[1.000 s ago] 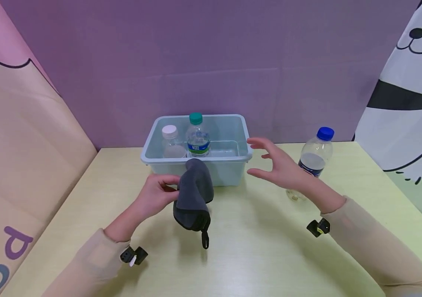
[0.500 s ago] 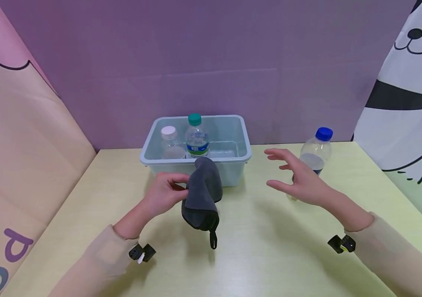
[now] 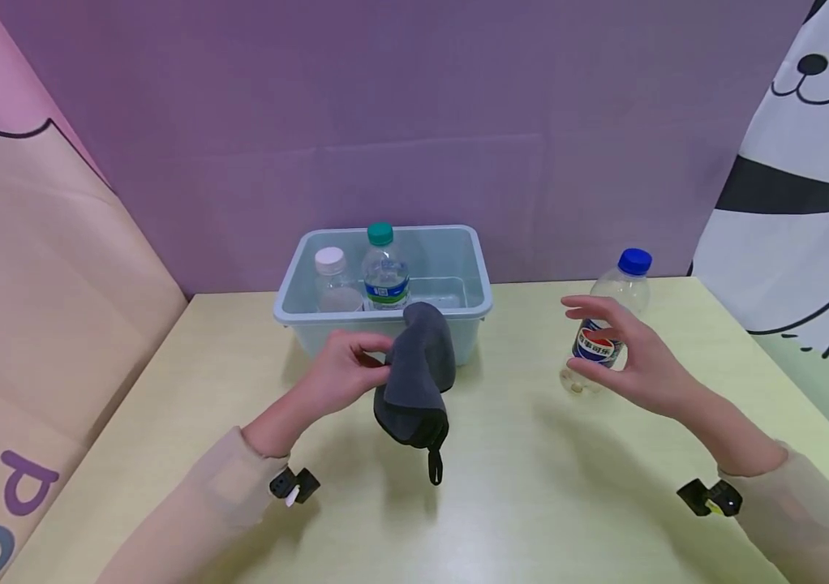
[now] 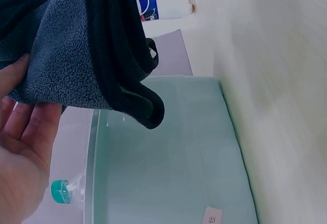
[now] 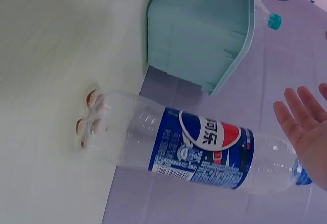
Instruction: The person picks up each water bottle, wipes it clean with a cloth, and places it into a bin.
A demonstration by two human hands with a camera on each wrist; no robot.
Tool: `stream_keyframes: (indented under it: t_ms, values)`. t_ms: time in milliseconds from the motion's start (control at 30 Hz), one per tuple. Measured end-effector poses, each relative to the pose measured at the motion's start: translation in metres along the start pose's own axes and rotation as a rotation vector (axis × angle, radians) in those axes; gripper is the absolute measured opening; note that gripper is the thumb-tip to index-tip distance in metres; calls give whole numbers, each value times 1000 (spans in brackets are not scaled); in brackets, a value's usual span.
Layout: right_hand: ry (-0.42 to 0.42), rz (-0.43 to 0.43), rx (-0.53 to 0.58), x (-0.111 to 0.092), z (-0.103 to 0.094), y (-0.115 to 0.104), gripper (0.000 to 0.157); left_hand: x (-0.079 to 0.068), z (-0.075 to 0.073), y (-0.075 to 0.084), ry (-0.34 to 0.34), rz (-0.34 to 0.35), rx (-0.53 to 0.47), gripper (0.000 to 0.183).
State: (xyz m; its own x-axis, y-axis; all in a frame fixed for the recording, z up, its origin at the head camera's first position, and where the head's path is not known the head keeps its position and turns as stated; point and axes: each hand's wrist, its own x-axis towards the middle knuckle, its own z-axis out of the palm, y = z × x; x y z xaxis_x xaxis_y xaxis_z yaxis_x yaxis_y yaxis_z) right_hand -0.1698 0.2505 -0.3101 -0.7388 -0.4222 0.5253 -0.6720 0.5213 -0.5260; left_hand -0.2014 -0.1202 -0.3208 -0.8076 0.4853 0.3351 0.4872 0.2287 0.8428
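A folded dark grey towel (image 3: 422,365) with black edging and a small hanging loop is pinched in my left hand (image 3: 347,371), held above the table in front of the bin. The left wrist view shows the fuzzy cloth (image 4: 69,50) between thumb and fingers (image 4: 43,127). My right hand (image 3: 637,361) has its fingers spread, with nothing in them. Just behind it, on the right of the table, stands a clear plastic bottle (image 3: 597,345) with a blue cap and a blue, red and white label. In the right wrist view the hand (image 5: 311,132) is close to the bottle's cap end.
A light blue plastic bin (image 3: 290,314) stands at the back middle of the table (image 3: 517,503). Inside it are a green-capped bottle (image 3: 385,280) and a white-capped bottle (image 3: 336,284). A purple cloth backdrop (image 3: 414,122) rises behind the table.
My left hand has carried the towel to the right along the front of the bin. My right hand has moved away from the bin, to the right, to the blue-capped bottle.
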Motion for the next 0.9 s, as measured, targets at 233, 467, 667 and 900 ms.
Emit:
stream_keyframes:
  t_ms: [233, 467, 667, 900]
  values:
    - [66, -27, 3, -7, -11, 5, 78, 6, 4, 2, -8, 24, -5, 17]
    - [132, 15, -42, -16, -27, 9, 75, 13, 11, 2, -23, 20, -7, 18]
    - [226, 33, -79, -20, -40, 10, 70, 21, 21, 2, -43, 23, -14, 19]
    - [324, 78, -71, -22, -47, 15, 62, 28, 32, 4, -77, 42, -35, 20]
